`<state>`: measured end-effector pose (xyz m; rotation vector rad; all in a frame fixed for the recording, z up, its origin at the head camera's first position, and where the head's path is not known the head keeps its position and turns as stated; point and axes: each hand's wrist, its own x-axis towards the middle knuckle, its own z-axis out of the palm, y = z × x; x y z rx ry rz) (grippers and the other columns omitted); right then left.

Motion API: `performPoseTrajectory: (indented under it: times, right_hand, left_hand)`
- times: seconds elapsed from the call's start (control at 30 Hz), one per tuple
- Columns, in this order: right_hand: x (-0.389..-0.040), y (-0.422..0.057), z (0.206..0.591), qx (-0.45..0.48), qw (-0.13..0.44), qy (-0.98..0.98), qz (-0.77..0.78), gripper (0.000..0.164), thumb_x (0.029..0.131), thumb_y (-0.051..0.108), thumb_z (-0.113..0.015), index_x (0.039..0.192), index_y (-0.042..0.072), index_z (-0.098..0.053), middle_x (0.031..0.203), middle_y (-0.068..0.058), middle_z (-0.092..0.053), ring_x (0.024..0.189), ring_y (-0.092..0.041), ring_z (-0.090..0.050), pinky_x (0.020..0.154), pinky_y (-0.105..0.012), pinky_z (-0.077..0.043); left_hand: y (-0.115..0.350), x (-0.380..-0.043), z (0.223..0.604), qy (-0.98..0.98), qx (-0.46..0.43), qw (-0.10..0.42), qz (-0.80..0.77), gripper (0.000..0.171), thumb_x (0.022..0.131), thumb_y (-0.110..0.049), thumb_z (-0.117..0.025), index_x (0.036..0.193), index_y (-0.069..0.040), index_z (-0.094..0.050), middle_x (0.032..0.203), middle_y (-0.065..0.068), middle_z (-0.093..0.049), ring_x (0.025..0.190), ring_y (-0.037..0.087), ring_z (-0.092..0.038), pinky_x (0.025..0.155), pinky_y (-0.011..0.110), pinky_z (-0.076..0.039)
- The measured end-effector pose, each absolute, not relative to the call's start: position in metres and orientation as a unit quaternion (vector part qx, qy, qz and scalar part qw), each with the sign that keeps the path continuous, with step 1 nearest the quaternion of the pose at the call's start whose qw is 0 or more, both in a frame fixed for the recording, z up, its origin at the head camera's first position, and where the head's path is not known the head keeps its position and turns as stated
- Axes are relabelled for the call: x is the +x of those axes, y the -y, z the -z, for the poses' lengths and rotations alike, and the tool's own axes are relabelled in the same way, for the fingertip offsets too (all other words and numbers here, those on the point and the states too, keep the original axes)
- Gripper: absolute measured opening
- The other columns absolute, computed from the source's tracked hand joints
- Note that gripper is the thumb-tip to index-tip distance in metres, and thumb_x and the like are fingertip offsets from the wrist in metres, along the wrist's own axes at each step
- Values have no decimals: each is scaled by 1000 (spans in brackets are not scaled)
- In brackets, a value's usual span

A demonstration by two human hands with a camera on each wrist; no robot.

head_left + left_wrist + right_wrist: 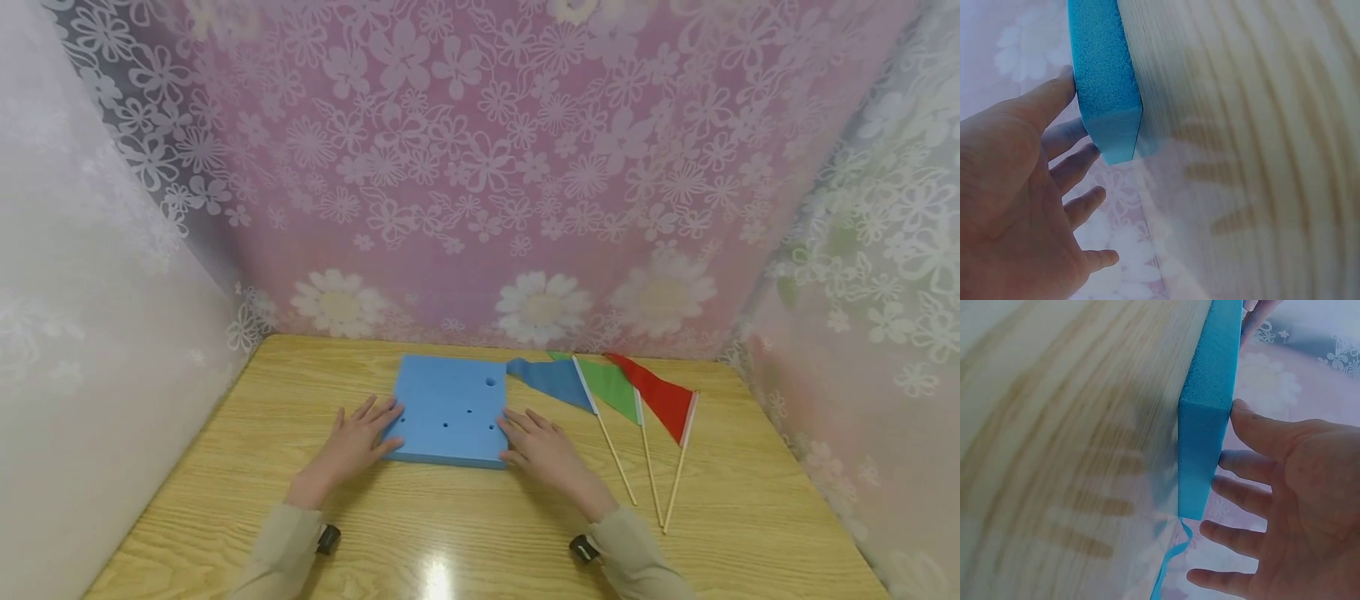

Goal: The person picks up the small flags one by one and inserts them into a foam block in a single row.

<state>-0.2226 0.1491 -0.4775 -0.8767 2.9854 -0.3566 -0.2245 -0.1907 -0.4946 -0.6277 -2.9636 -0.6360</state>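
Observation:
A flat blue foam board (446, 387) with several small holes lies on the wooden table. At its left edge rests my left hand (356, 442), fingers spread, the fingertips touching the top near the corner. My right hand (547, 450) touches the opposite edge in much the same way. Both wrist views show the thick foam side, with thumb and fingertips against the board (1104, 69) and the other fingers extended past it. To the right lie three pennants on thin wooden sticks: a blue flag (558, 383), a green flag (613, 387) and a red flag (663, 396).
The wooden table (420, 533) has a flowered pink curtain (465, 208) behind it and pale patterned sheets on both sides. The flag sticks point toward the table's front, just right of my right hand. A dark wrist device (328, 539) sits at my left cuff.

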Motion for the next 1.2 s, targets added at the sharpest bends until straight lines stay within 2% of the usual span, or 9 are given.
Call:
performPoseTrajectory:
  times: [0.5, 0.8, 1.0, 1.2]
  right_hand:
    - [-215, -171, 479, -275, 13, -953, 128, 58, 102, 28, -63, 152, 4, -47, 160, -16, -39, 144, -49, -35, 105, -71, -37]
    - [-211, -185, 478, -291, -5, -949, 124, 57, 101, 24, -64, 150, 0, -48, 157, -20, -42, 141, -51, -38, 105, -68, -39]
    - [-207, -193, 477, -313, -26, -943, 112, 56, 100, 22, -65, 146, -6, -50, 153, -24, -45, 139, -49, -42, 112, -60, -37]
    - [-204, -202, 478, -308, -20, -944, 121, 56, 100, 21, -65, 146, -6, -50, 153, -25, -44, 139, -50, -42, 113, -58, -36]
  left_hand:
    - [172, -218, 495, 952, -217, 19, 215, 61, 101, -34, -63, 154, -8, -45, 161, 15, -37, 151, 44, -22, 109, 81, -13]
    - [161, -217, 497, 947, -231, 10, 223, 61, 102, -34, -62, 154, -8, -45, 162, 15, -36, 152, 44, -20, 110, 80, -10]
    - [154, -216, 497, 945, -235, 7, 227, 62, 101, -35, -62, 154, -8, -45, 162, 14, -35, 152, 43, -19, 111, 80, -8]
    - [147, -214, 500, 944, -241, 3, 227, 63, 102, -37, -62, 156, -11, -43, 163, 12, -34, 153, 42, -19, 112, 79, -8]
